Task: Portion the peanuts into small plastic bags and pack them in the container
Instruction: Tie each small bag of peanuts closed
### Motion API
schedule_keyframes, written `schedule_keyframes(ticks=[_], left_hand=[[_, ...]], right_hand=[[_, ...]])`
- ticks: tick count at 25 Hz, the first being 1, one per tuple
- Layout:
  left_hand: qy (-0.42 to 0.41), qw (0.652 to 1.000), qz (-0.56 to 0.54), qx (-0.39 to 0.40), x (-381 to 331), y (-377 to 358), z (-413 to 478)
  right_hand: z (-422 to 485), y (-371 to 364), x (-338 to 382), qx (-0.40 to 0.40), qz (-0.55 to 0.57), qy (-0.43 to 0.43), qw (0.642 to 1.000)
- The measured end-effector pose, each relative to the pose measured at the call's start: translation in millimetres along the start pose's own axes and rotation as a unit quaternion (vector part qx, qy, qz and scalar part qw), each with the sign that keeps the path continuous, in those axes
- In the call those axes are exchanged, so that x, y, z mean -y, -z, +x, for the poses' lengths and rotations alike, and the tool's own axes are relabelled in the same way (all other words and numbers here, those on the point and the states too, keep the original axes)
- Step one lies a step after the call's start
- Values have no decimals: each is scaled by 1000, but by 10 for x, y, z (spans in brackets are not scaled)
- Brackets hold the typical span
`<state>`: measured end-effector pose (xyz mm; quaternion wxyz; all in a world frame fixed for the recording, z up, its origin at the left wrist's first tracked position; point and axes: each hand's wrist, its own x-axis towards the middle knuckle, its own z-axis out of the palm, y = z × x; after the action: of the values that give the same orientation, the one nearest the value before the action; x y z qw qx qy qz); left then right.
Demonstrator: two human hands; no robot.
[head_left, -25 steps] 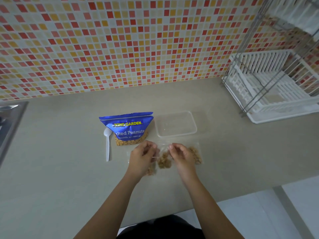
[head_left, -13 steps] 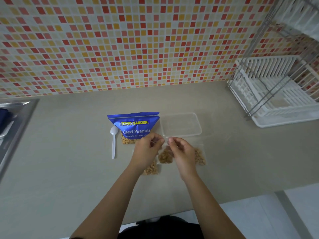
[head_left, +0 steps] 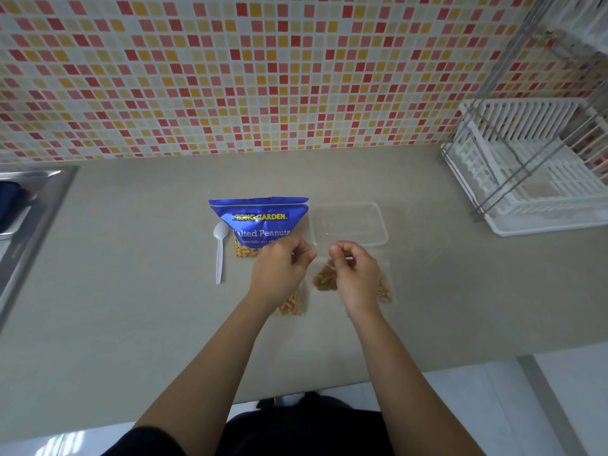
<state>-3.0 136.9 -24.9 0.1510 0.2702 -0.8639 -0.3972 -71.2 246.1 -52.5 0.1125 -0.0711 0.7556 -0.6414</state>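
Note:
A blue Salted Peanuts pouch (head_left: 260, 222) stands on the beige counter, with a white plastic spoon (head_left: 219, 255) to its left and a clear rectangular container (head_left: 348, 223) to its right. My left hand (head_left: 279, 274) and my right hand (head_left: 357, 274) hover side by side in front of them, each pinching the top edge of a small clear bag of peanuts (head_left: 324, 278) held between them. Another filled small bag (head_left: 291, 304) lies under my left wrist. A third filled bag (head_left: 385, 289) lies just right of my right hand.
A steel sink (head_left: 29, 205) is set into the counter at far left. A white dish rack (head_left: 533, 172) on a metal frame stands at the right. The tiled wall runs along the back. The counter's front edge is near my body.
The small bag between my hands has been lifted off the counter and carried a little toward the container. My fingers stay pinched on its top edge.

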Motion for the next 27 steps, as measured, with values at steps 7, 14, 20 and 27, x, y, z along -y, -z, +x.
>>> schedule_keyframes(ticks=[7, 14, 20, 27], left_hand=[[90, 976, -183, 81, 188, -168, -218], [173, 977, -120, 32, 375, -436, -427], [152, 988, 9, 37, 414, -682, -420], [41, 976, 213, 7, 506, -833, -521]], right_hand=[[20, 41, -36, 44, 161, -151, 974], [163, 274, -318, 68, -3, -110, 992], [507, 710, -698, 81, -322, 112, 937], [682, 733, -839, 214, -488, 142, 834]])
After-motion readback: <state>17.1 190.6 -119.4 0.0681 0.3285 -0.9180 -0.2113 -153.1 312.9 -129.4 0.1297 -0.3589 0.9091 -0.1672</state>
